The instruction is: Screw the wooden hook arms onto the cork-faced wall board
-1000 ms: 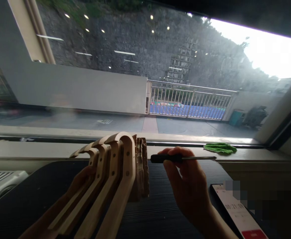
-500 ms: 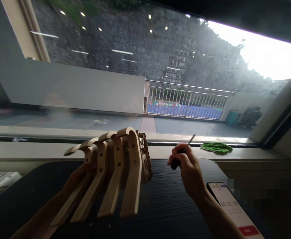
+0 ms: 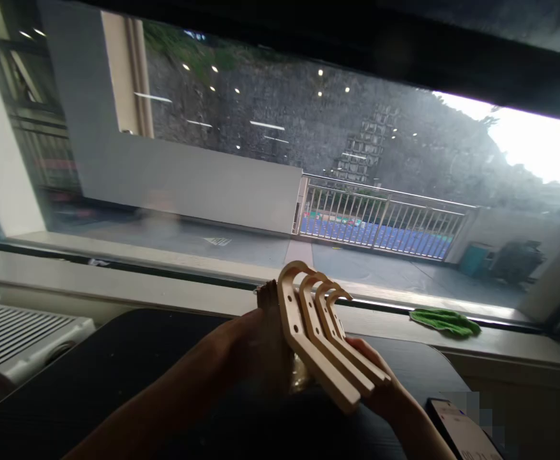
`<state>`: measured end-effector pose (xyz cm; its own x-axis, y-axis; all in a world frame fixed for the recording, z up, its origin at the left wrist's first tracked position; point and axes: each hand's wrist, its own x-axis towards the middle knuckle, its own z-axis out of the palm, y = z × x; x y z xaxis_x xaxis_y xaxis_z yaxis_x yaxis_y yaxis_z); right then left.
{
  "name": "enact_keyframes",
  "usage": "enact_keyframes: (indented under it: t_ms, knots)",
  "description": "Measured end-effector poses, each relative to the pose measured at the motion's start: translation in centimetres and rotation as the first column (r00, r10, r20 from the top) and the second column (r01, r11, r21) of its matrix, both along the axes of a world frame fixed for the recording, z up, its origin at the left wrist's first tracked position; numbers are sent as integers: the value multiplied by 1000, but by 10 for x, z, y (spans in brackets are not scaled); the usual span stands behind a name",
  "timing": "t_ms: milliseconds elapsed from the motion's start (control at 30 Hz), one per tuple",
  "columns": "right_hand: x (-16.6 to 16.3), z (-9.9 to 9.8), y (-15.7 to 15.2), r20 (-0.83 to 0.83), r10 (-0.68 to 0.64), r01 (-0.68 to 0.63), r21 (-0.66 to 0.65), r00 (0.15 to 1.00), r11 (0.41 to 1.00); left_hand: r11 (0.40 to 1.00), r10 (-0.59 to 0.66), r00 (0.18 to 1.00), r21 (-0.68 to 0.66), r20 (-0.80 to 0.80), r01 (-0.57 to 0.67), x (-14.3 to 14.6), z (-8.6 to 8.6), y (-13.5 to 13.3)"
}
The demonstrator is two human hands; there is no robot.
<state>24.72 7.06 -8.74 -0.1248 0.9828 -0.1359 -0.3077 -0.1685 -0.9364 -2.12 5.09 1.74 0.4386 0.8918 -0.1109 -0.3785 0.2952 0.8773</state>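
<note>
A wooden hook rack point(image 3: 325, 358) is up in front of me over the black table. Several pale curved arms with dark holes stick out from its brown, rough-edged back point(image 3: 270, 319), and their straight ends point down to the right. My left hand point(image 3: 246, 342) is closed on the brown back from the left, its fingertips in shadow. From the right, my right hand point(image 3: 373, 377) grips the far side of the arms, which cover most of its fingers. The dark, thin-shafted tool seen earlier is out of sight.
A phone point(image 3: 461, 428) lies at the right on the black table point(image 3: 165, 345). On the window sill point(image 3: 203, 294) rests a green cloth point(image 3: 445, 321). A white slatted unit point(image 3: 25, 345) stands left of the table, and a large window rises behind the sill.
The rack has swung round, so its arms now point right instead of left. My right hand has moved from holding the dark tool to the rack. The view has turned left.
</note>
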Motion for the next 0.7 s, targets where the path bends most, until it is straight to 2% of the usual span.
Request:
enact_keyframes:
  t_ms: [100,200,333,367,400,467,533,633,700]
  knots:
    - [2,-4,0,13,33,-33,-20,999,999,998,-55,997,3,-46,55,4,4,-5]
    - [-1,2,-3,26,24,-25,20,999,999,999,-12,998,41,-65,15,-2,-2,-1]
    - [-13,23,-7,86,-21,12,99,996,995,997,59,971,64,-232,-45,-16,-21,15]
    - [-17,28,-8,127,-33,17,120,991,993,996,74,961,62,-268,-59,-20,-27,20]
    - [-21,33,-8,240,-55,8,192,969,981,996,90,953,55,-290,-77,-24,-35,26]
    - [-26,40,-10,434,-52,-67,254,899,965,987,163,944,49,-288,-155,-31,-53,37]
    - [-24,44,-12,618,-87,-114,278,781,954,973,230,931,41,-282,-228,-37,-70,46]
    - [-13,51,-20,755,-260,-97,393,602,914,950,310,910,58,-275,-306,-45,-89,55]
    - [-7,59,-29,823,-330,-174,449,463,876,943,333,896,86,-294,-322,-49,-95,58]
